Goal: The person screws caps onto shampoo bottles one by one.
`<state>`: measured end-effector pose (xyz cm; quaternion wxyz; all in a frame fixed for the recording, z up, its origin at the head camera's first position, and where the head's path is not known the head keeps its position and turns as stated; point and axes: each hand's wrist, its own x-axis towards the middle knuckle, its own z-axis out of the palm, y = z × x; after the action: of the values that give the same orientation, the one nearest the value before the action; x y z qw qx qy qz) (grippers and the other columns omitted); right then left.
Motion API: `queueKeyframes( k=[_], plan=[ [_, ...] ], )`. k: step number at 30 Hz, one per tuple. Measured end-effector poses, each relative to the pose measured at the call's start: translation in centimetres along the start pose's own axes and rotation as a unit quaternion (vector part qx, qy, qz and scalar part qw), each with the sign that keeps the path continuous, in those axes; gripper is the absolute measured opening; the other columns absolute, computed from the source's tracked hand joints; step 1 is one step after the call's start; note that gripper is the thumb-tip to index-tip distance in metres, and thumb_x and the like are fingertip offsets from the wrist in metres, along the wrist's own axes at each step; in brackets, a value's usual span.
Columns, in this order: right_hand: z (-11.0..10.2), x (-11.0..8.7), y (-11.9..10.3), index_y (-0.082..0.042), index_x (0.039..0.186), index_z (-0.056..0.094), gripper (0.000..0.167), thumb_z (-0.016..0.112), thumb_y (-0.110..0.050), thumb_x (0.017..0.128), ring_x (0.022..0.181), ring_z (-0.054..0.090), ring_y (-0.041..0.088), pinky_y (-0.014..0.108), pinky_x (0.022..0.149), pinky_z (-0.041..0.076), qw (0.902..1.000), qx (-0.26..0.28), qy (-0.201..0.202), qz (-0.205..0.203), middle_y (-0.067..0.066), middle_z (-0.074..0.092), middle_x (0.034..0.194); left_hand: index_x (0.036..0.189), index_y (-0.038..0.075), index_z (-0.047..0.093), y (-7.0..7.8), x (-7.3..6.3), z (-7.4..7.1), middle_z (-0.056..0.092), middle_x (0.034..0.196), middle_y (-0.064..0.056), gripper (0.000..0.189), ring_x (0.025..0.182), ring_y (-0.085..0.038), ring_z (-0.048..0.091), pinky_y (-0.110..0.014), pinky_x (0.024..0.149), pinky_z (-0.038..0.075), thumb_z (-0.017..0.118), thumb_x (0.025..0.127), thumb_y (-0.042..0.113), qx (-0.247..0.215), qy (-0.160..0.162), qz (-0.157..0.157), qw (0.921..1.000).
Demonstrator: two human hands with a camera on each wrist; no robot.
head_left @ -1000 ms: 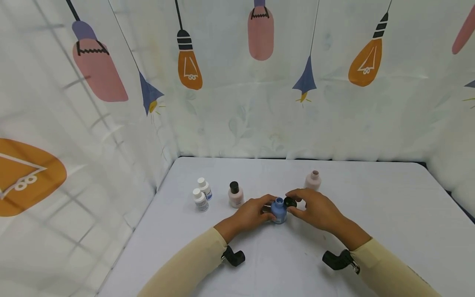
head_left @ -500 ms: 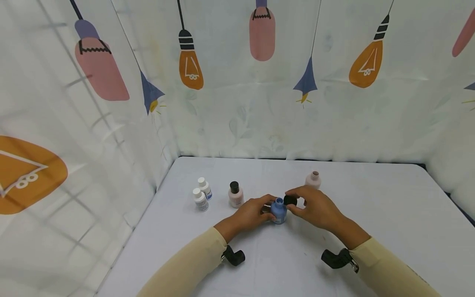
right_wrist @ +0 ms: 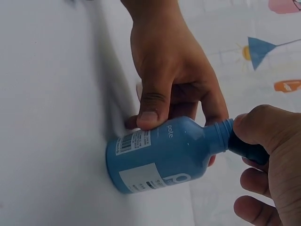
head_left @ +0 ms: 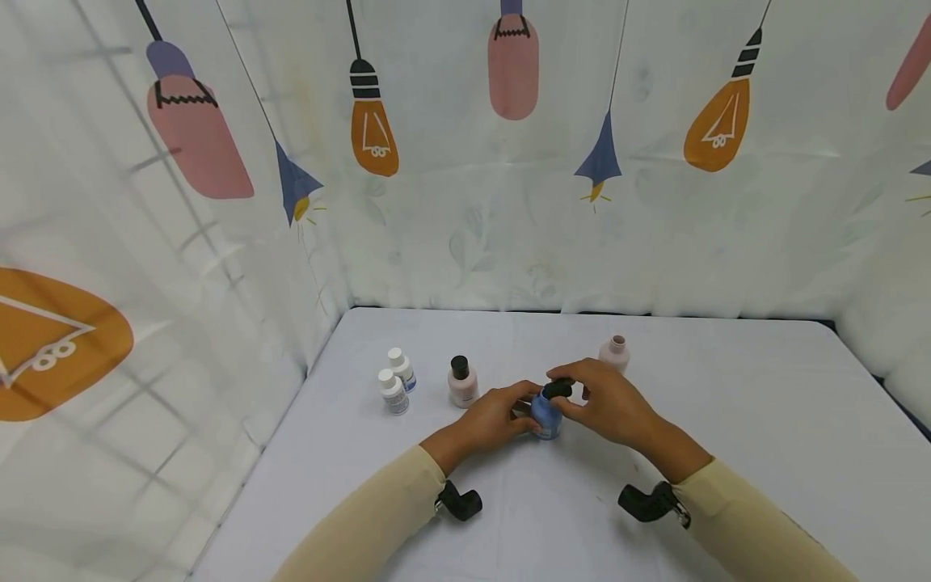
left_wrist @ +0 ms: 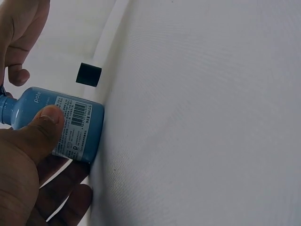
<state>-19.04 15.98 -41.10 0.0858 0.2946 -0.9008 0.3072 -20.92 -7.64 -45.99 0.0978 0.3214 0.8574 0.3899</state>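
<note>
A blue bottle (head_left: 547, 419) stands upright on the white table, its label and barcode showing in both wrist views. My left hand (head_left: 493, 416) grips its body, the thumb on the label side. Between the thumb and fingers of my right hand (head_left: 614, 404) is a black cap (head_left: 557, 389), tilted at the mouth of the bottle. From the right wrist view, the cap (right_wrist: 249, 150) meets the threaded neck (right_wrist: 218, 136), overlapping its opening. Another black cap (left_wrist: 89, 74) stands on the table beyond the bottle in the left wrist view.
Left of the hands stands a pale pink bottle (head_left: 462, 390) with a black cap. Two small white bottles (head_left: 393, 394) are farther left. An uncapped pink bottle (head_left: 615, 356) sits behind my right hand. Patterned cloth (head_left: 465, 226) hangs behind the table.
My right hand has carried the black cap leftward from beside the neck to over the blue bottle's mouth. The left hand and bottle have stayed in place.
</note>
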Motion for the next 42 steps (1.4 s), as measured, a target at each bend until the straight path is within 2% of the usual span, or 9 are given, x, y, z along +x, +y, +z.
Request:
queueKeyframes(
  k=[8,15,22,28,35,37,39,42],
  plan=[
    [0.5,0.3,-0.5,-0.012,0.126,0.069,0.043,0.085,-0.019,0.087,0.083,0.057,0.02,0.028,0.066,0.049,0.9996,0.016,-0.014,0.02,-0.003,0.066,0.107,0.138,0.017,0.056,-0.5,0.1,0.2,0.067,0.131,0.0,0.05,0.116,-0.008,0.064,-0.024,0.094,0.051,0.078,0.093,0.02,-0.013,0.004,0.001,0.9999],
    [0.7,0.2,-0.6,-0.015,0.127,0.072,0.042,0.085,-0.016,0.087,0.087,0.059,0.018,0.028,0.069,0.049,0.9999,0.002,-0.016,0.0,-0.003,0.069,0.11,0.14,0.018,0.055,-0.5,0.1,0.3,0.067,0.131,0.001,0.051,0.117,-0.007,0.063,-0.026,0.097,0.05,0.077,0.094,0.022,-0.01,0.003,-0.007,0.9999],
    [0.9,0.1,-0.4,-0.015,0.127,0.073,0.042,0.084,-0.014,0.087,0.093,0.063,0.021,0.028,0.07,0.05,0.9998,0.005,-0.016,-0.014,-0.003,0.069,0.111,0.14,0.015,0.054,-0.3,0.0,0.2,0.066,0.133,-0.003,0.052,0.116,-0.009,0.064,-0.027,0.096,0.051,0.077,0.094,0.021,-0.012,0.003,-0.011,0.9999],
    [1.2,0.2,-0.1,-0.015,0.123,0.073,0.04,0.086,-0.02,0.086,0.093,0.062,0.022,0.028,0.068,0.049,0.9998,0.011,-0.012,0.014,-0.005,0.068,0.106,0.139,0.017,0.055,-0.4,0.1,0.2,0.067,0.13,0.0,0.051,0.115,-0.008,0.064,-0.027,0.095,0.052,0.078,0.093,0.019,-0.016,0.003,-0.002,0.9999],
    [1.4,0.7,-0.3,-0.017,0.11,0.073,0.036,0.089,-0.033,0.082,0.092,0.062,0.023,0.035,0.074,0.052,0.9987,-0.011,-0.007,0.049,-0.007,0.063,0.095,0.136,0.022,0.056,-0.5,0.2,0.2,0.068,0.128,0.005,0.049,0.115,-0.005,0.064,-0.027,0.096,0.051,0.078,0.093,0.019,-0.023,0.007,0.004,0.9997],
    [1.4,0.7,-0.4,-0.017,0.112,0.072,0.039,0.089,-0.037,0.082,0.095,0.063,0.022,0.037,0.077,0.053,0.9984,-0.015,-0.011,0.054,-0.007,0.065,0.098,0.136,0.022,0.057,-0.5,0.1,0.2,0.068,0.127,0.006,0.049,0.115,-0.005,0.063,-0.027,0.096,0.051,0.078,0.093,0.019,-0.025,0.006,0.005,0.9997],
    [1.2,0.6,-0.3,-0.018,0.119,0.071,0.045,0.086,-0.041,0.084,0.102,0.063,0.02,0.039,0.082,0.053,0.9985,-0.017,-0.015,0.049,-0.006,0.067,0.108,0.136,0.021,0.057,-0.5,0.1,0.2,0.068,0.128,0.006,0.048,0.115,-0.005,0.063,-0.026,0.095,0.051,0.078,0.093,0.019,-0.027,0.006,0.005,0.9996],
    [0.8,0.3,0.0,-0.018,0.132,0.067,0.047,0.079,-0.039,0.091,0.11,0.061,0.019,0.038,0.082,0.054,0.9996,-0.007,-0.02,0.018,-0.003,0.066,0.125,0.137,0.02,0.056,-0.5,0.1,0.3,0.067,0.129,0.005,0.049,0.116,-0.006,0.063,-0.026,0.095,0.051,0.078,0.093,0.019,-0.025,0.005,0.006,0.9997]
  ],
)
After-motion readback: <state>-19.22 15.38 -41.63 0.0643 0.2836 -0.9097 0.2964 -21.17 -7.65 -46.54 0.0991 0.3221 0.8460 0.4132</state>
